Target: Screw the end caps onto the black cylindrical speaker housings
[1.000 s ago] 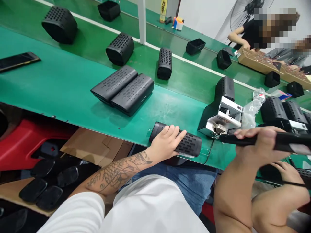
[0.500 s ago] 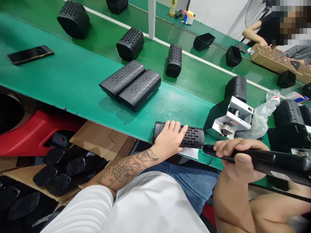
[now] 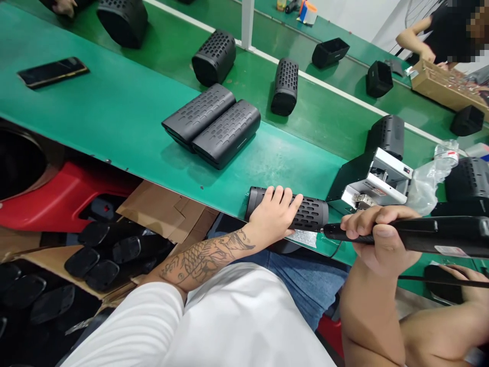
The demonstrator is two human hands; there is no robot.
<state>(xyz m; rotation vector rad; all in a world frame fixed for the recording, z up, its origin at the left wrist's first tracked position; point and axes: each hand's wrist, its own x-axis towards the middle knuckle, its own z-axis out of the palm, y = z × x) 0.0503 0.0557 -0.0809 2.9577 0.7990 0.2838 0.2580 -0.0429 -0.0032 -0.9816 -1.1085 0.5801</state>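
A black perforated speaker housing (image 3: pixel 314 213) lies on its side at the near edge of the green bench. My left hand (image 3: pixel 273 211) wraps over it from above, fingers on the slotted face, pressing it against the bench. In my right hand (image 3: pixel 384 239) is a black electric screwdriver (image 3: pixel 446 233), held almost level. Its tip meets the right end face of the housing, low down; the screw there is too small to make out. Beneath the housing a piece of clear bubble wrap (image 3: pixel 303 237) sticks out.
A screw feeder (image 3: pixel 385 178) stands beyond the screwdriver, beside a crumpled plastic bag (image 3: pixel 424 188). Two finished-looking housings (image 3: pixel 227 132) lie mid-bench; others stand on the green belt (image 3: pixel 324 97). A phone (image 3: pixel 53 71) is at left. Co-workers' hands (image 3: pixel 476 285) show at right. Boxed black parts (image 3: pixel 95 255) sit below.
The view has shifted slightly, so most things appear a little farther right. The screwdriver lies more level, its tip still at the housing's end. Another person's hand appears at top left.
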